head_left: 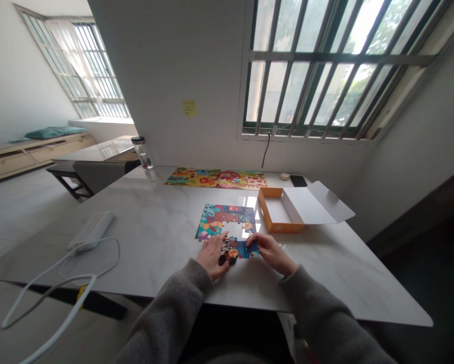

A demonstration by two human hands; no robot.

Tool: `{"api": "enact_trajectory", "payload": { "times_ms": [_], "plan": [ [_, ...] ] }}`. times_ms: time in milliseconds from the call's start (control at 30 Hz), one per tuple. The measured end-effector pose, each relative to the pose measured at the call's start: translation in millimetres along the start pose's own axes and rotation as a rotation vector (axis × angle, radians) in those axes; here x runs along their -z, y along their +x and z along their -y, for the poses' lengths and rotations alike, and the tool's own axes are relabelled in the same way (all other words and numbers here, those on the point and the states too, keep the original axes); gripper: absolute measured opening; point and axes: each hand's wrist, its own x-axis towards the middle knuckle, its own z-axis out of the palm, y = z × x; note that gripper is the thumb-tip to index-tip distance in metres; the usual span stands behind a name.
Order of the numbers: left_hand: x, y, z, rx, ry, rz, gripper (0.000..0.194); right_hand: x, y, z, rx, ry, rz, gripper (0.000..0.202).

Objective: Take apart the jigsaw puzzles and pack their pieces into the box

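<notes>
A partly assembled jigsaw puzzle (208, 215) lies on the table, with a gap in its middle and lower part. Just below it is a joined strip of puzzle pieces (240, 249) showing a zebra and blue areas. My left hand (212, 257) rests at the strip's left end, fingers stretched along it and thumb apart near its lower edge. At the other end, my right hand (271, 253) pinches the strip of puzzle pieces between thumb and fingers. Part of the strip is hidden beneath both hands.
An orange box (283, 227) with its white lid folded open stands right of the puzzle. Behind lies a long animal picture puzzle (215, 178). A phone (298, 181) and a bottle (142, 153) are further back. A white power strip (92, 231) with cables lies left.
</notes>
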Motion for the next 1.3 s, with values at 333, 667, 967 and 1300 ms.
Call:
{"api": "enact_trajectory", "payload": {
  "times_ms": [333, 667, 967, 1300],
  "plan": [
    [-0.9, 1.5, 1.3, -0.042, -0.014, -0.040, 0.090, -5.9, -13.4, -2.0, -0.118, 0.165, 0.082, 0.025],
    [1.2, 1.6, 4.5, -0.109, -0.032, 0.029, 0.104, -32.7, -15.6, -14.2, 0.186, -0.440, -0.081, 0.020],
    [1.7, 2.0, 12.3, -0.128, -0.084, 0.061, 0.079, -35.1, -18.1, -25.3, 0.201, -0.540, -0.073, 0.025],
    [-0.2, 1.4, 8.3, -0.114, -0.118, 0.011, 0.080, -15.4, -15.1, -11.8, 0.026, -0.655, 0.020, 0.022]
  ]
}}
